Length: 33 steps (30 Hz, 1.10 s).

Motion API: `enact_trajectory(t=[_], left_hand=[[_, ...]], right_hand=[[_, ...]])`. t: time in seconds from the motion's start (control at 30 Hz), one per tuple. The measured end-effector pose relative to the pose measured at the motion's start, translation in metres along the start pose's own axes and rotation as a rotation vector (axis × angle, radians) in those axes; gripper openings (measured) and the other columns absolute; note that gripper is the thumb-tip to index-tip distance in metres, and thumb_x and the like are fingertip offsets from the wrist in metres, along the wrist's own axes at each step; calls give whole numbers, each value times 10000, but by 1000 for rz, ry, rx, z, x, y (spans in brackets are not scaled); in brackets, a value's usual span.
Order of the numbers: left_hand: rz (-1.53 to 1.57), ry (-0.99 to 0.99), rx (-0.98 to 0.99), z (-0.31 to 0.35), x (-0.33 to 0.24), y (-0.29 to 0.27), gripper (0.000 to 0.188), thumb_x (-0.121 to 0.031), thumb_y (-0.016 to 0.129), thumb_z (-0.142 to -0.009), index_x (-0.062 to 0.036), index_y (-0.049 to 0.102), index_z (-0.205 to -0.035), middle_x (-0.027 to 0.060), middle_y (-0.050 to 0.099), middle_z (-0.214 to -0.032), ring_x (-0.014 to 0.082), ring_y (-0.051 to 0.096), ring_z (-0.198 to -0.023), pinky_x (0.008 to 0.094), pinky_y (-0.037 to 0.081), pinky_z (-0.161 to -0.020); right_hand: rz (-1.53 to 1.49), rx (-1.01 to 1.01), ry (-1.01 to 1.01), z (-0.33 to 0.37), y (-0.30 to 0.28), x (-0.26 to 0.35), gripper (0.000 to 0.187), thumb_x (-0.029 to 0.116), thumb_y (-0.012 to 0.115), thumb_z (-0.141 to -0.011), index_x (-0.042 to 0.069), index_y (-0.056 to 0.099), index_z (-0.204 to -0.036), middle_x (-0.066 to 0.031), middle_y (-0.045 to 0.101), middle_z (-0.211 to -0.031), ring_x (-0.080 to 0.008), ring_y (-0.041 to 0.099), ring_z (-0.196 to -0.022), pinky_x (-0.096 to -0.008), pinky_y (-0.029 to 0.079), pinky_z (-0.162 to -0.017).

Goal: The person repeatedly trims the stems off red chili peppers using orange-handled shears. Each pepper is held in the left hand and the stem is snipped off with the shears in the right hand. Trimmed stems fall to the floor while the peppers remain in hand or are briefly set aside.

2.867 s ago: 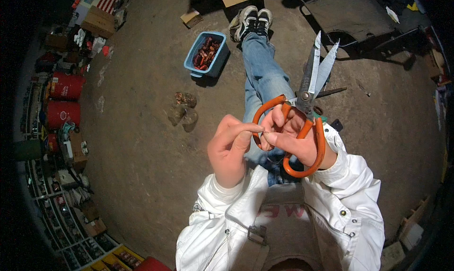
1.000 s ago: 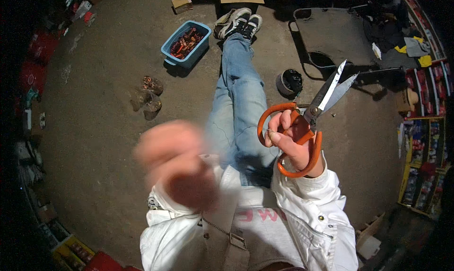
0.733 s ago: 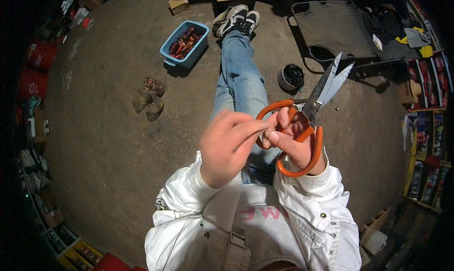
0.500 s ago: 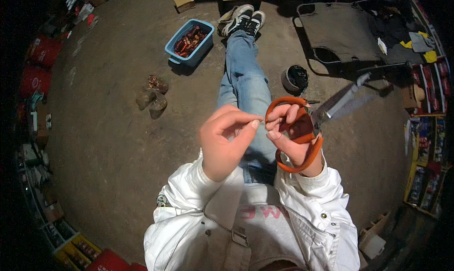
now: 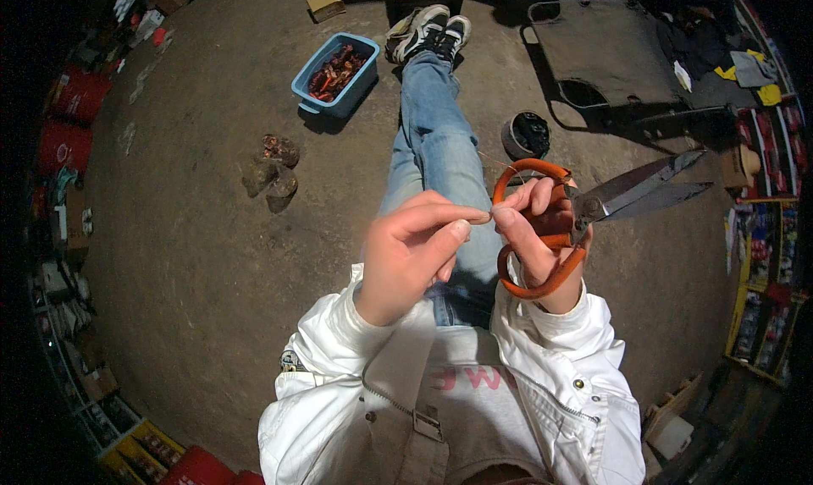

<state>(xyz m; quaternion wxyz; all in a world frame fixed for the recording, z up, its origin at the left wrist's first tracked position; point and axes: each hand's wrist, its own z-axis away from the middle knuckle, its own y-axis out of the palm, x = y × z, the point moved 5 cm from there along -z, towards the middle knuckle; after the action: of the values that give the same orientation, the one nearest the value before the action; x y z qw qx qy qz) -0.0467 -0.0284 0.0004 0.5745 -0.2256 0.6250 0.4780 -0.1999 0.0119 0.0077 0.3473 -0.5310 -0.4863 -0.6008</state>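
The right hand [image 5: 535, 250] grips orange-handled scissors [image 5: 594, 206] beside the jeans [image 5: 430, 104] while the left hand [image 5: 402, 246] pinches close by, contents indiscernible; a slackened grip could let the parted blades [image 5: 656, 180] swing.

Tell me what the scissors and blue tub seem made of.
Scissor blades: metal, probably steel, going by their dull grey sheen. Handles: smooth orange covering, perhaps plastic or rubber; core unclear. Blue tub: likely moulded plastic, fairly matte, with even colour and a flanged rim.
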Motion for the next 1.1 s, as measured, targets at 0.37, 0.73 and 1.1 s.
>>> enact_trajectory(t=[0.37,0.73,1.1], left_hand=[[516,-241,157,1,19,-3,151,-36,560,-915,20,663,-1010,30,590,-910,26,438,-541,157,326,-474],[360,-43,124,1,13,-6,149,3,554,-907,28,677,-988,54,575,-936,61,485,-577,191,383,-512],[62,154,165,5,-4,-3,146,-31,565,-935,27,691,-979,129,637,-1127,108,635,-692,204,476,-574]], right_hand=[[-268,90,235,1,6,4,296,-3,664,-839,93,387,-882,-41,578,-812,-98,556,-748,-256,452,-691],[-365,102,340,-5,9,-5,325,132,679,-828,131,360,-886,-22,516,-781,-91,473,-664,-228,387,-620],[-541,263,603,1,12,-15,267,81,624,-859,144,369,-814,34,429,-709,-47,389,-607,-209,291,-545]])
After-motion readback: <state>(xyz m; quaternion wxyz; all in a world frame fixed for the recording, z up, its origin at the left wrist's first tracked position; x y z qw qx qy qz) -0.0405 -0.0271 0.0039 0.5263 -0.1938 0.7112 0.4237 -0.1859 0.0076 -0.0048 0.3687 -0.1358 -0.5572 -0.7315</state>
